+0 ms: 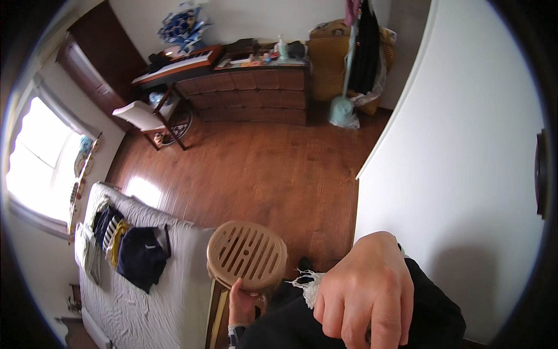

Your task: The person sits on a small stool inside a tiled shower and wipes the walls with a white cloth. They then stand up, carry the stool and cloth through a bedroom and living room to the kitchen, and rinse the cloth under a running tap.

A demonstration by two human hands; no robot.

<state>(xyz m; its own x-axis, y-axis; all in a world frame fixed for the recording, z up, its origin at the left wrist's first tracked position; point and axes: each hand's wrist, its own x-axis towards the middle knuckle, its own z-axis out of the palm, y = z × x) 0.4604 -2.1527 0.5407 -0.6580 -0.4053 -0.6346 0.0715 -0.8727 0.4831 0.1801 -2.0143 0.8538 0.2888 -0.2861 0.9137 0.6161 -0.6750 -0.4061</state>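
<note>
My left hand (243,304) grips the near edge of a tan slotted plastic stool (246,255), thumb against its rim. The stool is held beside the edge of the bed. Close to the camera, my right hand (364,290) is raised with its back showing and its fingers curled downward; what lies beneath the fingers is mostly hidden, so I cannot tell whether it holds something. A frayed white fabric edge (309,288) shows just left of that hand, against black clothing.
The bed (144,301) with folded clothes (141,255) lies at left. A white wall (436,152) rises close at right. Across the wooden floor (261,174) stand a chair (139,115), a dark dresser (253,94), an electric piano (178,65) and a pale green stand base (341,111).
</note>
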